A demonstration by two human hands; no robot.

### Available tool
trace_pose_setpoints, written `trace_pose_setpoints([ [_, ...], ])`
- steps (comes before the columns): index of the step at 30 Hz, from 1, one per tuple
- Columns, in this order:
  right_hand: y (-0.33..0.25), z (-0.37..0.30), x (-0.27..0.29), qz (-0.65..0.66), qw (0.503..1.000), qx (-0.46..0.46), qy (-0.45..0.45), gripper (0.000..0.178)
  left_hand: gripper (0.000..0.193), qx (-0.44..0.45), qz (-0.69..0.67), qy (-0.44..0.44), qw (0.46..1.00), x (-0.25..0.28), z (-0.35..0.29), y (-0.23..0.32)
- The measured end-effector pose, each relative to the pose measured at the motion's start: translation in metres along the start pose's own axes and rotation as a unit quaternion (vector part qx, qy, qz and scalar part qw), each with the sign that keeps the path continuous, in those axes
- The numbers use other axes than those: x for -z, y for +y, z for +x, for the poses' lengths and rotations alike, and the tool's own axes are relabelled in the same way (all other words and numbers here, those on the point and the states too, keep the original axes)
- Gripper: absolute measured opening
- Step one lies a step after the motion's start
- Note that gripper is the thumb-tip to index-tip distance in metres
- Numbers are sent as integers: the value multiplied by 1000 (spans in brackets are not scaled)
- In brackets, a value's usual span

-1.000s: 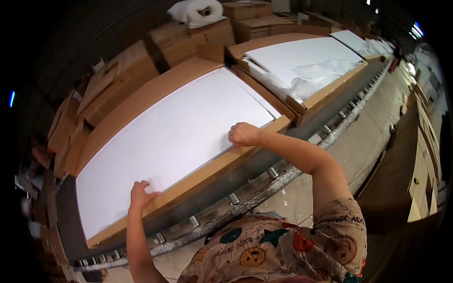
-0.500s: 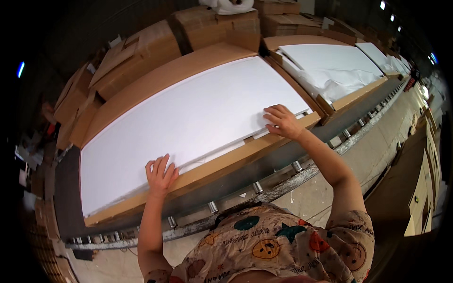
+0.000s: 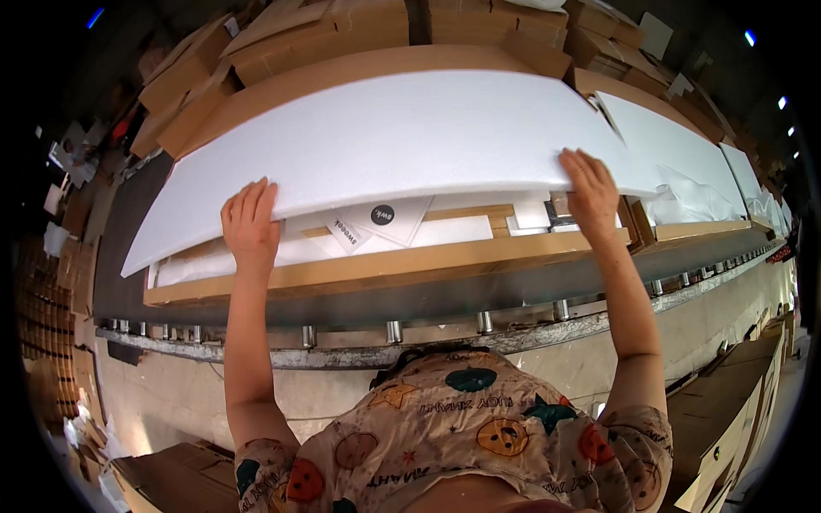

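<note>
A long white foam sheet (image 3: 385, 128) lies over an open cardboard box (image 3: 402, 263), its near edge raised above the box's near wall. My left hand (image 3: 250, 224) is closed on that edge toward the left, fingers on top; the thumb is hidden. Toward the right, my right hand (image 3: 590, 190) grips the same edge, fingers over the top. Through the gap beneath show printed paper leaflets (image 3: 392, 220), white foam pieces (image 3: 457, 231), a wood-coloured strip (image 3: 487, 210) and a small dark item (image 3: 561, 210) I cannot make out. The rest of the contents is hidden under the sheet.
The box rests on a roller conveyor (image 3: 394, 332) with a worn metal rail. Another open box (image 3: 701, 229) with white sheets and plastic wrap stands at right. Large cartons (image 3: 342, 38) are stacked behind. Flat cardboard (image 3: 727, 402) leans at lower right.
Both hands have taken hold of the foam sheet's near edge and raised it, baring leaflets and other contents. The view has turned, so the box now lies more level across it.
</note>
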State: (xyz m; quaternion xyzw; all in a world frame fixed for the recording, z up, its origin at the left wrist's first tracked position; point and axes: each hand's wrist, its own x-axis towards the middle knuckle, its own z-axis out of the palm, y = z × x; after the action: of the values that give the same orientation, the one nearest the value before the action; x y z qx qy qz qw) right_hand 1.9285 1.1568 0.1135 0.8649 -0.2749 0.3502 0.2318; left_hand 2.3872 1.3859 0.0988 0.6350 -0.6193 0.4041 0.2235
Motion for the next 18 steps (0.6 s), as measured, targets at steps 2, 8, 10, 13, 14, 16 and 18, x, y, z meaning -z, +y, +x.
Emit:
trace_pose_setpoints([
  [2, 14, 8, 6, -23, 1000, -4, 12, 54, 48, -4, -6, 9, 1000, 2, 16, 2],
  [8, 55, 12, -38, -75, 996, -32, 31, 56, 51, -12, 10, -7, 1000, -55, 57, 14],
  [10, 66, 3, -73, -81, 995, -53, -29, 59, 53, -16, 23, -49, 998, -88, 51, 15],
  [13, 62, -11, -114, -34, 988, -79, -127, 63, 55, 32, 24, -156, 987, -121, 29, 25],
  [14, 64, -17, -125, -45, 983, -85, -158, 64, 55, 40, 10, -200, 979, -124, 26, 34],
  [16, 68, -30, -143, -66, 969, -95, -219, 64, 57, 55, -16, -286, 957, -124, 15, 52],
  [18, 65, -34, -152, -67, 948, -110, -293, 66, 44, 80, -91, -314, 942, -108, -2, 54],
])
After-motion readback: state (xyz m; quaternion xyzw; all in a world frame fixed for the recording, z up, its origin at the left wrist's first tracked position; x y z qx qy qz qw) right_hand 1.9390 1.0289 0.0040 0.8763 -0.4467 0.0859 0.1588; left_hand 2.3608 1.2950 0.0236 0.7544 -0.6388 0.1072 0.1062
